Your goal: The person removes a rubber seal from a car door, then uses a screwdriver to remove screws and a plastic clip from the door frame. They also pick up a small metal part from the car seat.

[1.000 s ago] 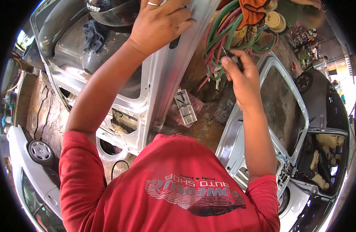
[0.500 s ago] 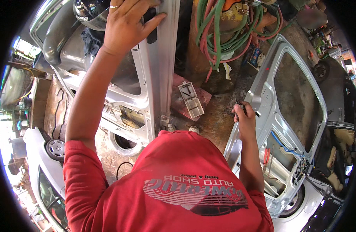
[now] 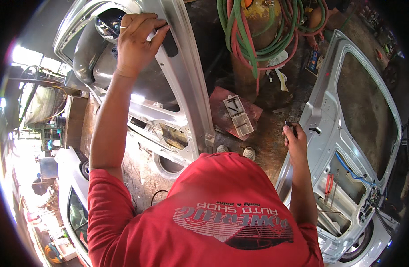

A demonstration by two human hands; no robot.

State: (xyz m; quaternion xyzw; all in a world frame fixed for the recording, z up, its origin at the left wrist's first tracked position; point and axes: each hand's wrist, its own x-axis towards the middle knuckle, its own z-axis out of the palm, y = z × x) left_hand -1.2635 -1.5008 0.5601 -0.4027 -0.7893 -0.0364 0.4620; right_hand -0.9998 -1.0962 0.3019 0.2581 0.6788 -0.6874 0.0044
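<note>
My left hand [image 3: 138,46] rests on the upper frame of a silver car body part [image 3: 186,66], fingers and thumb stretched out, beside a dark slot-shaped piece [image 3: 170,44]. A glossy black rounded thing [image 3: 109,23] sits just left of the fingers. Lower on the right, my right hand [image 3: 296,140] is closed around a small dark tool with a thin pale tip [image 3: 285,122]; its exact kind is too small to tell. It is beside a detached silver car door [image 3: 322,113], apart from the open plastic case [image 3: 238,116] on a reddish board [image 3: 221,95].
Green and red hoses [image 3: 244,44] hang coiled over a rusty cylinder [image 3: 246,75]. Red-handled pliers [image 3: 329,183] and a blue cable [image 3: 349,171] are in the detached door. A tyre [image 3: 169,165] lies on the floor. A white car [image 3: 73,187] stands at the left.
The whole view has shifted, so most things appear farther right. My left hand has moved up from the dark slot-shaped piece, which shows more fully. My right hand keeps the small tool.
</note>
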